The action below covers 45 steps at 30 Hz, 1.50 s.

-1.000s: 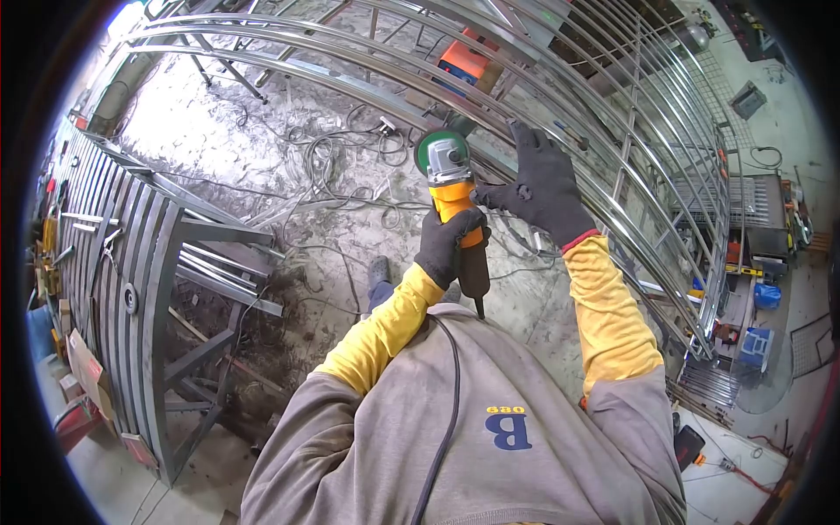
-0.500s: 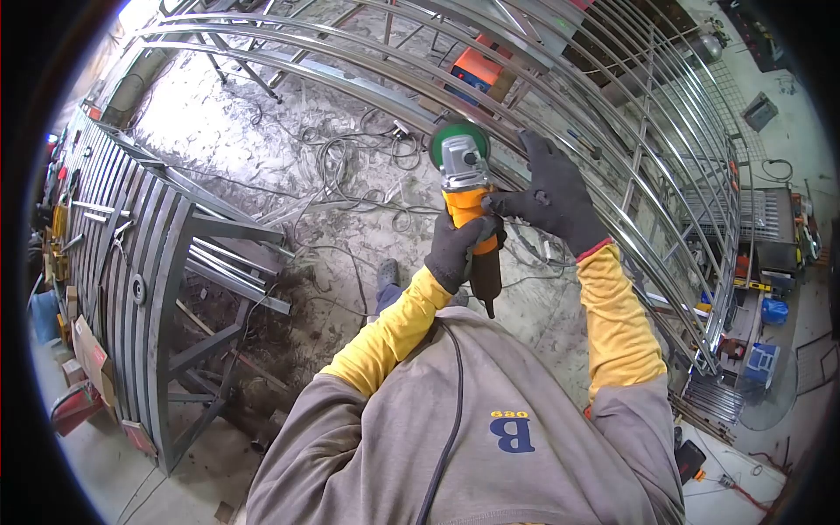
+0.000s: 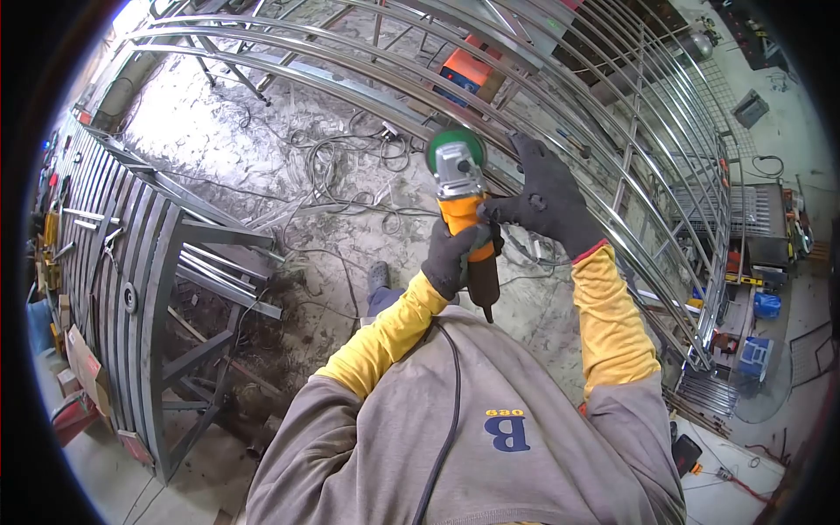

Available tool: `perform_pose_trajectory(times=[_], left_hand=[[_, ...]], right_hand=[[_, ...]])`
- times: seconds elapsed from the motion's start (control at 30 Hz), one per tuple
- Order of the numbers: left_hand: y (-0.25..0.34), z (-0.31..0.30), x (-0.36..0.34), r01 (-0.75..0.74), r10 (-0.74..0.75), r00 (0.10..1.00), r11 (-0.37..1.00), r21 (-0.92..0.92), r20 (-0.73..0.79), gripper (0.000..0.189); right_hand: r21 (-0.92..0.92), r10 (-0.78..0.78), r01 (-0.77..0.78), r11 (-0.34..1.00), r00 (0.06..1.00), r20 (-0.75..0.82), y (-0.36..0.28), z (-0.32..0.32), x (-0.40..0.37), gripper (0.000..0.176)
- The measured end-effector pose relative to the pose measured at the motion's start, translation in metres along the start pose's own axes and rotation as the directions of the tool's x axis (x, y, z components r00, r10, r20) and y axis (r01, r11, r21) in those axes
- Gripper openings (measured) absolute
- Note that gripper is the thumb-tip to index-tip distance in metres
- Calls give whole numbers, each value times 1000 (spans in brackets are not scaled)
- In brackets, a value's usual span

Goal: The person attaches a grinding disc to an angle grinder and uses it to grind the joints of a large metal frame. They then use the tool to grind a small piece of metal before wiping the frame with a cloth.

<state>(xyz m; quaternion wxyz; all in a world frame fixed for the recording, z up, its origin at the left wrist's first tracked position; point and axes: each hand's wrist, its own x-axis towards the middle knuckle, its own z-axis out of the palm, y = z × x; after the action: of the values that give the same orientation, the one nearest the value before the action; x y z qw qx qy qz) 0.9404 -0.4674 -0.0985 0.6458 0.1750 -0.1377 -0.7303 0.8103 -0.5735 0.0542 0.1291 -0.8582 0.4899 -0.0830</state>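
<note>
An angle grinder point(image 3: 464, 210) with an orange and dark body, a silver head and a green disc point(image 3: 456, 151) is held in front of my chest, disc end away from me. My left hand point(image 3: 451, 255), in a dark glove, is wrapped round its body. My right hand point(image 3: 547, 194), also gloved, has its fingers spread beside the grinder, the thumb at the orange part. Just beyond the disc run the curved shiny metal tubes point(image 3: 350, 85) of a large frame.
A slatted metal table point(image 3: 157, 262) stands at the left with tubes and clamps on it. Cables point(image 3: 328, 175) lie on the floor. An orange and blue machine point(image 3: 464, 74) sits beyond the frame. Metal racks and a blue box point(image 3: 755, 357) are at the right.
The view has shifted slightly, so the surroundings sit a little differently. Both hands and the grinder keep nearly the same pose.
</note>
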Motion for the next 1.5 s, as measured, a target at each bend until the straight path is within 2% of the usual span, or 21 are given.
perform_pose_trajectory(times=[0.07, 0.13, 0.17, 0.23, 0.37, 0.43, 0.47, 0.53, 0.57, 0.6, 0.67, 0.7, 0.77, 0.9, 1.0, 1.07, 1.2, 1.27, 1.37, 1.47, 1.5], left_hand=[[-2, 1, -2, 27, -27, 1000, 1000, -13, 6, 39], [1, -3, -5, 64, -60, 998, 989, 131, -32, 40], [3, -4, -6, 65, -61, 998, 990, 127, -34, 40], [8, -6, -11, 169, -152, 970, 983, 78, -190, 38], [11, -8, -26, 139, -107, 961, 984, 113, -253, 33], [8, -7, -28, 127, -79, 957, 979, 157, -278, 32], [6, -7, -30, 113, -47, 955, 971, 210, -294, 30], [-2, -6, -25, 73, -15, 946, 983, 168, -324, 28], [-3, -5, -22, 42, 13, 937, 988, 149, -349, 28], [-4, -4, -21, 13, 39, 926, 991, 135, -376, 28], [1, 12, -20, 3, 61, 910, 988, 152, -410, 30], [3, 15, -19, 13, 47, 910, 990, 141, -413, 31], [8, 24, -15, 7, 43, 917, 992, 124, -396, 34], [5, 48, -9, 3, 35, 902, 996, 89, -430, 32], [-3, 65, -3, -9, 67, 881, 992, 126, -468, 32], [-4, 68, 1, 10, 74, 872, 985, 170, -483, 32], [10, 68, 4, 37, 36, 861, 991, 131, -508, 32], [16, 67, 8, 43, 35, 853, 990, 137, -521, 31], [18, 72, 11, 38, 72, 817, 983, 177, -572, 31], [10, 80, 5, 28, 67, 854, 984, 173, -516, 31], [4, 78, 3, 55, -7, 825, 996, 68, -566, 32]], right_hand=[[-3, -39, 39, 999, 999, -17, 4, 1, 0, 119], [8, -10, 10, 1000, 999, 31, 4, 1, 1, 120], [7, -9, 9, 1000, 999, 35, 1, 1, 0, 120], [-99, 11, -13, 995, 1000, -20, -9, 5, -2, 119], [-157, 0, 0, 988, 1000, 2, 1, 3, 4, 116], [-89, -130, 136, 987, 989, 68, 17, -1, 11, 112], [-80, -130, 136, 987, 988, 79, 18, -4, 15, 112], [53, 18, -37, 998, 948, 317, 22, -15, 31, 114], [79, -52, 35, 996, 972, 228, 29, -5, 34, 111], [89, -68, 48, 995, 970, 233, 32, -2, 33, 111], [-101, -97, 108, 989, 989, 113, 20, -2, 25, 107], [-82, -113, 122, 989, 987, 110, 24, 1, 21, 107], [-128, -350, 339, 932, 934, -75, 30, 9, 20, 115], [-62, -322, 321, 945, 947, -10, 32, 8, 20, 121], [7, -377, 380, 925, 920, -111, 37, 9, 24, 116], [90, -339, 345, 934, 938, -74, 38, 10, 26, 108], [131, -309, 315, 940, 949, -64, 36, 9, 30, 96], [191, -244, 239, 952, 970, 6, 32, 4, 31, 87], [254, -269, 273, 928, 962, -51, 34, 8, 31, 79], [277, -249, 232, 932, 968, 28, 32, 1, 33, 81], [277, -252, 236, 931, 968, 23, 34, 2, 34, 81]])
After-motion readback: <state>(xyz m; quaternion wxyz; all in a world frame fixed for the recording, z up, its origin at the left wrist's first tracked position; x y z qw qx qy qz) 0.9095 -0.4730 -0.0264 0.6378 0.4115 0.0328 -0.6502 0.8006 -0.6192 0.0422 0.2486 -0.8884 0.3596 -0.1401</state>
